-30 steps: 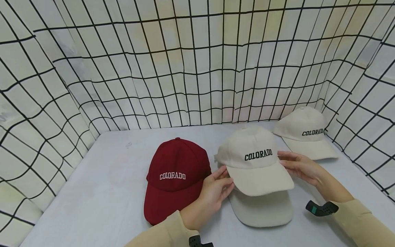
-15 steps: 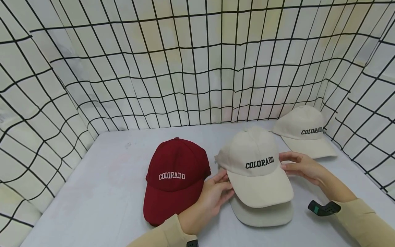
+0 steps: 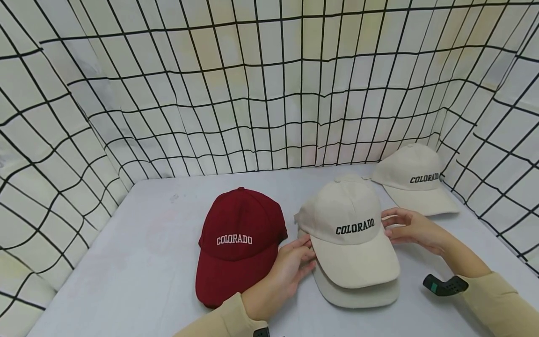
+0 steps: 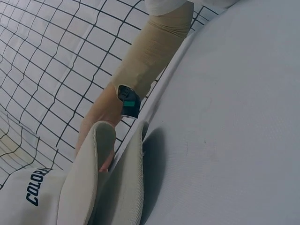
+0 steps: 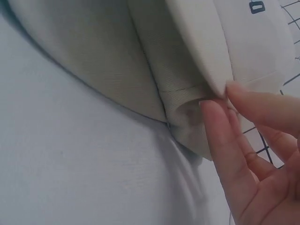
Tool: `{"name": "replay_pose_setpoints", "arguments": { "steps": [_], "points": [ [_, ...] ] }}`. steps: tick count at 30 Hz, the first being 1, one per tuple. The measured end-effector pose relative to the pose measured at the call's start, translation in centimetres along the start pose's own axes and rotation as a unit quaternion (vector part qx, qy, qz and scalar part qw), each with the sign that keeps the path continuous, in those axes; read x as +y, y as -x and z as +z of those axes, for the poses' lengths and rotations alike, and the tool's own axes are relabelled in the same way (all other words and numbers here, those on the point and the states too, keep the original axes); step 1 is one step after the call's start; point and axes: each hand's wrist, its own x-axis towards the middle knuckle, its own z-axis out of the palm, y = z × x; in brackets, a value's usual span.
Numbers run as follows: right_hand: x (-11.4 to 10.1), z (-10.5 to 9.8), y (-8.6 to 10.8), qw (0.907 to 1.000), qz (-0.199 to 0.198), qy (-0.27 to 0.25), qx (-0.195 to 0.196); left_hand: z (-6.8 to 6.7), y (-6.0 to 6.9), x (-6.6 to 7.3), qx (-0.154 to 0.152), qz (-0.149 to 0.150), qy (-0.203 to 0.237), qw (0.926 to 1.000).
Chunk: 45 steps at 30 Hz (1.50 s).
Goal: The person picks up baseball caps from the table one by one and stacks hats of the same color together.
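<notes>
A cream baseball cap (image 3: 358, 257) lettered COLORADO sits over a greyish cap (image 3: 358, 298), whose brim shows beneath it. My left hand (image 3: 290, 267) holds the upper cap at the left end of its brim. On the other side, my right hand (image 3: 414, 231) pinches the brim's corner; the right wrist view shows the thumb and a finger of that hand (image 5: 262, 154) at its edge. In the left wrist view the upper brim (image 4: 89, 173) and lower brim (image 4: 126, 183) stand slightly apart at the front. The lower cap's crown is mostly hidden.
A dark red cap (image 3: 240, 234) lies just left of the left hand. Another cream cap (image 3: 414, 173) rests at the back right, near the netting. Black netting (image 3: 269, 107) over white cloth walls the white table (image 3: 139, 252) at the back and both sides.
The upper cream cap has come down onto the greyish cap, covering more of its brim. Both hands moved down slightly with it. The red cap and back cap stayed put.
</notes>
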Motion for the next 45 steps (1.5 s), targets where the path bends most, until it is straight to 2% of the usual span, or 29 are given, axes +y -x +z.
{"name": "replay_pose_setpoints", "arguments": {
  "steps": [10,18,37,45],
  "points": [
    [0.43,0.13,-0.12,0.9991,0.002,0.013,-0.040,0.08,0.00,0.04,0.005,0.000,-0.041,0.9991],
    [0.47,0.31,-0.12,0.9985,0.013,0.013,-0.052,0.26,0.02,-0.11,0.003,0.004,-0.101,0.9949],
    [0.36,0.63,0.01,0.9973,0.034,0.018,-0.062,0.14,-0.16,0.00,-0.012,-0.006,-0.120,0.9927],
    [-0.01,0.31,0.04,0.9972,0.027,0.027,-0.064,0.02,0.23,0.52,-0.026,-0.021,-0.099,0.9946]
  ]
}}
